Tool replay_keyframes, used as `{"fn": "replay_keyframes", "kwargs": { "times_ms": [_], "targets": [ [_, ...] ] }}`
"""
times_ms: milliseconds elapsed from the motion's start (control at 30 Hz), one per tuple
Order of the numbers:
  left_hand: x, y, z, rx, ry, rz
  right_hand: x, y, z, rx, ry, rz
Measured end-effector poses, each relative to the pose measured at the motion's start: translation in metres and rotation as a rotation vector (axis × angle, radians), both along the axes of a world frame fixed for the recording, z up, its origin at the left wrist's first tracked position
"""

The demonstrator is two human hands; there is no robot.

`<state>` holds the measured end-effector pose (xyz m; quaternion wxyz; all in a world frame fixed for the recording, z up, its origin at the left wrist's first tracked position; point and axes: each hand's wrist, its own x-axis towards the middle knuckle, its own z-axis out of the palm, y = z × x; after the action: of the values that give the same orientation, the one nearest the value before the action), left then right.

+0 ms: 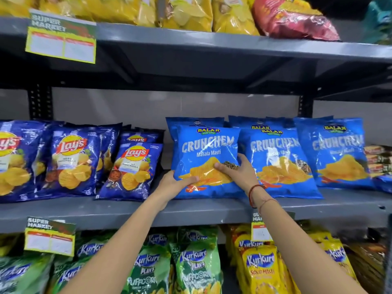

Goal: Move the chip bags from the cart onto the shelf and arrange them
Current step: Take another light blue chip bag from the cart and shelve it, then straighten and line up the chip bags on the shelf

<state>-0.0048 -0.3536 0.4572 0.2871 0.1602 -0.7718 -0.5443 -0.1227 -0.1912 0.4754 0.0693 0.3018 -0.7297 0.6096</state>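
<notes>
A light-blue Crunchem chip bag (203, 145) stands upright on the grey middle shelf (131, 211), in front of another bag of the same kind. My left hand (174, 184) grips its lower left edge, thumb across the front. My right hand (237, 169) holds its lower right side, fingers on the front. Two more stacks of Crunchem bags (277, 158) (339, 153) stand to the right. The cart is out of view.
Dark-blue Lay's bags (72, 162) fill the left of the middle shelf. Yellow and red bags (191, 13) sit on the top shelf. Green and yellow Kurkure bags (197, 266) fill the lower shelf. Price tags (60, 42) hang off the shelf edges.
</notes>
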Motion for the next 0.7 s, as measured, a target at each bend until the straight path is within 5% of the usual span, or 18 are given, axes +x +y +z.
{"fn": "replay_keyframes", "kwargs": {
  "times_ms": [133, 333, 500, 700],
  "targets": [
    [0.006, -0.002, 0.001, -0.074, -0.019, 0.067, 0.004, -0.003, -0.003, -0.026, 0.144, -0.132],
    [0.038, -0.008, 0.021, -0.199, 0.188, 0.136, 0.045, -0.021, 0.001, -0.110, 0.570, -0.437],
    [0.078, -0.044, 0.036, -0.368, 0.369, 0.415, 0.100, -0.064, 0.002, -0.123, 0.625, -0.107],
    [0.118, -0.109, 0.032, -0.296, -0.019, 0.287, 0.125, -0.129, -0.012, 0.327, 0.367, 0.267]
  ]
}}
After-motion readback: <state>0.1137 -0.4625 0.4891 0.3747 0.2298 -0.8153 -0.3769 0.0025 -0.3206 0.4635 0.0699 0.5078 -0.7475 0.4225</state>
